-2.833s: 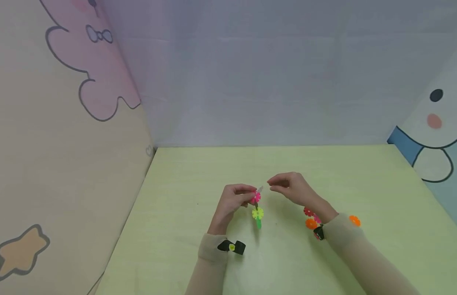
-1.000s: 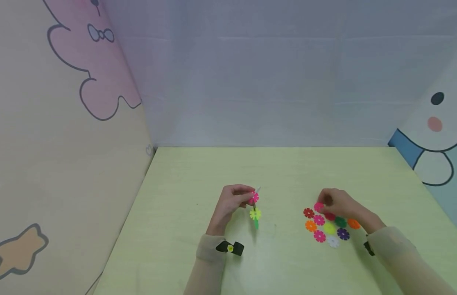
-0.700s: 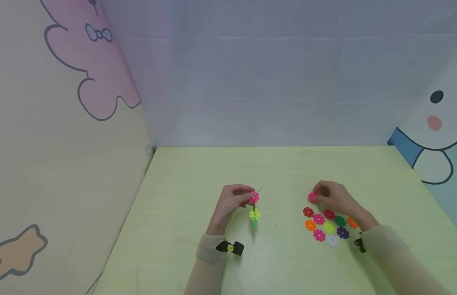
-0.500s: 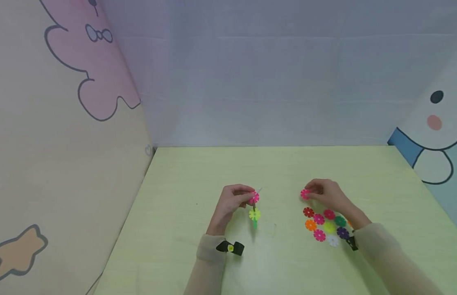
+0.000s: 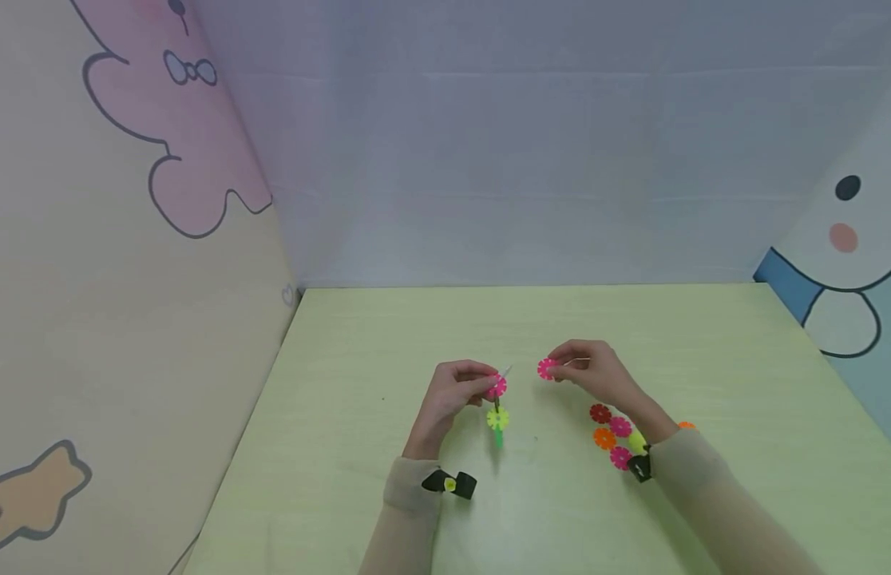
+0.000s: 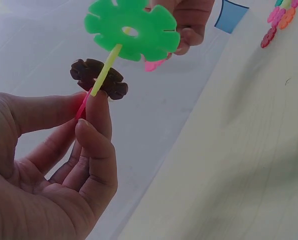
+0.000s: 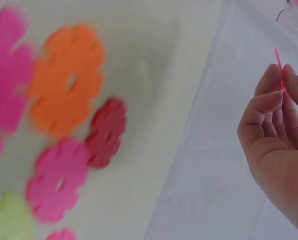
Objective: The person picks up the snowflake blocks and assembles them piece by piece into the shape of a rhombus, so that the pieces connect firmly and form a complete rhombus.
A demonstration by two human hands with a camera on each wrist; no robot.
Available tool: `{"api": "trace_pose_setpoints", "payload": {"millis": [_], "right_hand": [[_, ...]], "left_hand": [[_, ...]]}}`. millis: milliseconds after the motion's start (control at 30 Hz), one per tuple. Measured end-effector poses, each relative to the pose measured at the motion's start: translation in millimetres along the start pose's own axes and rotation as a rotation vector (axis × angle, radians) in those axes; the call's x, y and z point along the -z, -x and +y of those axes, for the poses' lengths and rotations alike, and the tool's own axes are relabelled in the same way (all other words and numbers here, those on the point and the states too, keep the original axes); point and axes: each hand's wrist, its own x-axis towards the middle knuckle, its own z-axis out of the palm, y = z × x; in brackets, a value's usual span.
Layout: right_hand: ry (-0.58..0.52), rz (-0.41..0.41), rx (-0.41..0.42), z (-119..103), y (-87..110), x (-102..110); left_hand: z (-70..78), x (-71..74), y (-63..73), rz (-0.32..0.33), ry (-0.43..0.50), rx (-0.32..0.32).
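My left hand (image 5: 449, 399) pinches a pink notched flower disc (image 5: 497, 386) between thumb and fingers, above the table. Joined to it are a pale piece (image 5: 506, 370) at the top, a dark brown disc (image 6: 81, 72), a yellow disc (image 5: 498, 418) and, at the bottom, a green disc (image 6: 101, 27). The yellow one appears edge-on in the left wrist view. To the right, my right hand (image 5: 596, 375) pinches another pink flower disc (image 5: 546, 368) by its edge, a short gap apart from the joined discs. In the right wrist view that pink disc is seen edge-on.
Loose flower discs lie on the table (image 5: 374, 343) below the right forearm: dark red (image 5: 599, 414), orange (image 5: 604, 438), pink (image 5: 621, 458) and yellow (image 5: 636, 442) among them. The right sleeve (image 5: 693, 471) covers part of this group. A white curtain (image 5: 474, 176) hangs behind the table.
The right hand, without a disc at first, took a pink flower disc from the loose group and carried it left, close to the left hand. My left hand stays nearly still with its joined discs.
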Motion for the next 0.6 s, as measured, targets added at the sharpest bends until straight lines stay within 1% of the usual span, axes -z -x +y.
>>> {"api": "trace_pose_setpoints", "payload": {"millis": [100, 267, 467, 600], "right_hand": [[-0.047, -0.007, 0.006, -9, -4.2, -6], [-0.086, -0.017, 0.007, -19, -7.7, -13], [-0.151, -0.041, 0.006, -25, -9.5, -18], [-0.153, -0.049, -0.005, -28, -10.2, -20]], "left_hand": [[0.6, 0.4, 0.1, -0.003, -0.009, 0.004], [0.7, 0.5, 0.2, -0.012, -0.007, 0.006], [0.5, 0.2, 0.3, -0.016, -0.005, -0.003], [2.5, 0.2, 2.0, -0.017, 0.007, -0.001]]}}
